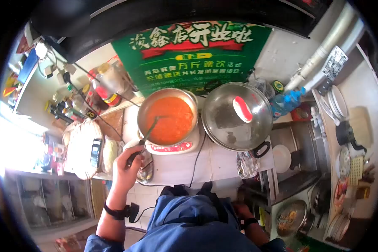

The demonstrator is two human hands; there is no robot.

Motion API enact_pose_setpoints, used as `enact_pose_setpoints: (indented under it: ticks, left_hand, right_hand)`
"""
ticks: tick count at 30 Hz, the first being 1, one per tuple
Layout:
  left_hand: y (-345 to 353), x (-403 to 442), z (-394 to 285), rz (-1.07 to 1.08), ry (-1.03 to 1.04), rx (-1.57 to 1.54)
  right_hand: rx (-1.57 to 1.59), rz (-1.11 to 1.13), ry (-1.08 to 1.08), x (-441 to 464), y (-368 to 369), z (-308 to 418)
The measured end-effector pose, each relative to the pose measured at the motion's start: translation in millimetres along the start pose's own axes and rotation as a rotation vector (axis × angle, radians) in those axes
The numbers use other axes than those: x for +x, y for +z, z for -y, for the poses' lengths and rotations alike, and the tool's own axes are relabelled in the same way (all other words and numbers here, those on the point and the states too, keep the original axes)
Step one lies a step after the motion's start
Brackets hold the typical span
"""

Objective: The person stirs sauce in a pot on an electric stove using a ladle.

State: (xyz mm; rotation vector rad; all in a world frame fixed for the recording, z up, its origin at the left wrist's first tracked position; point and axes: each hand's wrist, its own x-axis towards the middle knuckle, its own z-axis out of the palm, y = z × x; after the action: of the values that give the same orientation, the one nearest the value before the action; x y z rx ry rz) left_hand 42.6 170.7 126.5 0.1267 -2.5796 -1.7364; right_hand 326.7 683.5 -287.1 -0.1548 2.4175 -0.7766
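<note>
My left hand [127, 164] is closed around the dark handle of a ladle [149, 132]. The ladle's far end dips into orange-red sauce [171, 117] in a round metal pan [142, 110]. Under the pan is a white and red electric cooker [172, 148]. To the right, a large pot has a glass lid [222, 113] with a red and white knob. My right hand [240, 209] hangs low beside my body at the counter's front; its fingers are too dark to make out.
A phone [95, 152] lies on a round woven board [82, 140] at the left. Bottles [107, 94] stand behind it. A folded cloth [248, 164] is at the counter's front edge, and a pan of food [291, 217] is at lower right. Cables cross the counter.
</note>
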Motion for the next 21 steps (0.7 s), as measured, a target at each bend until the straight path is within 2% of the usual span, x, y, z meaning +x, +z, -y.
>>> enact_pose_setpoints:
  ticks: [1, 4, 7, 10, 13, 15, 18, 19, 21]
  left_hand:
    - [-5.7, -8.8, -9.2, -0.014, -0.014, 0.003]
    - [-20.5, -29.1, -25.2, -0.001, -0.122, 0.038]
    - [-19.8, -30.0, -39.4, 0.086, -0.237, 0.048]
    - [-4.2, -14.9, -38.1, 0.126, -0.263, -0.008]
    - [20.1, 8.5, -24.1, 0.164, -0.236, -0.027]
    - [41.9, 24.1, -11.9, 0.137, -0.153, 0.028]
    - [56.4, 37.3, -17.2, 0.005, -0.191, -0.016]
    - [55.7, 39.4, -15.0, -0.020, -0.148, -0.029]
    - [53.2, 39.3, -8.1, -0.067, -0.062, -0.056]
  right_hand:
    - [0.049, -0.033, -0.045, 3.7, -2.7, -1.4]
    - [-0.224, 0.246, 0.041, -1.9, -50.9, 9.2]
    - [-0.325, 0.229, 0.093, 13.0, -39.9, -18.8]
    - [-0.216, 0.174, 0.102, 21.6, -17.5, -54.8]
    - [-0.400, 0.130, -0.089, 29.0, -27.3, -36.3]
    - [-0.329, 0.062, -0.156, 30.5, -28.6, -28.1]
    - [-0.306, 0.016, -0.182, 34.7, -28.7, -29.8]
    - [-0.307, 0.011, -0.177, 36.3, -27.1, -28.9]
    - [0.069, 0.028, 0.001, 33.8, -3.3, -48.1]
